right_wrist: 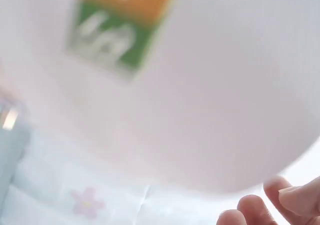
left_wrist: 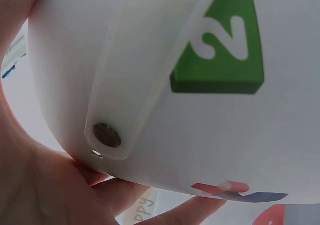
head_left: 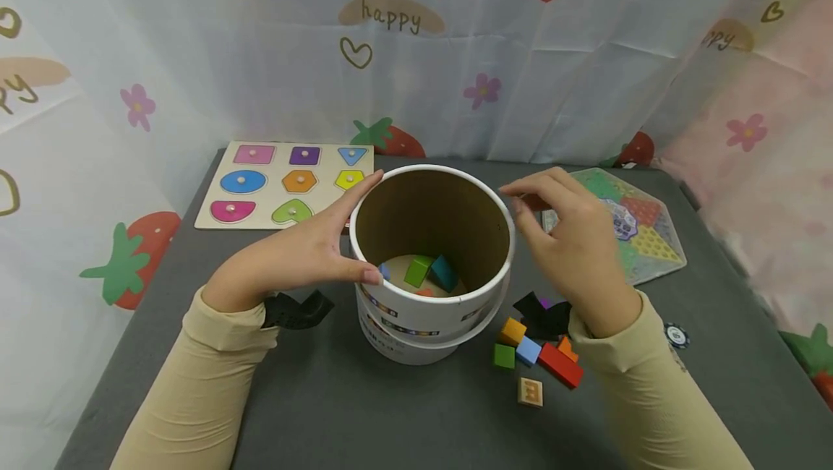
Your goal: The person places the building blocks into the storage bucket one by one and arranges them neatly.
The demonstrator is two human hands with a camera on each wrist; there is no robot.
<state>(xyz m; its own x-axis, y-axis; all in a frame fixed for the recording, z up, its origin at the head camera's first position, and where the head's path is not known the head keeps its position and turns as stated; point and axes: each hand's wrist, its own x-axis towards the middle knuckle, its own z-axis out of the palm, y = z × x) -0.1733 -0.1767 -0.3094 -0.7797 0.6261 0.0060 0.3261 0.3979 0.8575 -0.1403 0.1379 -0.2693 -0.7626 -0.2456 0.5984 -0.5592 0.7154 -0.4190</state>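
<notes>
A white bucket (head_left: 406, 314) with a brown inside stands on the dark grey table. My left hand (head_left: 293, 257) holds its left side, thumb over the front of the rim and fingers spread around the outside. Inside lie a green block (head_left: 418, 271), a teal block (head_left: 444, 274) and parts of an orange one and a blue one. My right hand (head_left: 566, 228) hovers by the right rim with loosely bent fingers and nothing between them. In the right wrist view its fingertips (right_wrist: 252, 207) are close to the bucket's edge.
Right of the bucket lie an orange block (head_left: 513, 330), a green cube (head_left: 504, 356), a light blue block (head_left: 528, 351), a red block (head_left: 561, 365) and a wooden tile (head_left: 530, 392). Behind stand a shape puzzle board (head_left: 273, 181) and a hexagonal board (head_left: 660, 253). A round chip (head_left: 677, 335) sits far right.
</notes>
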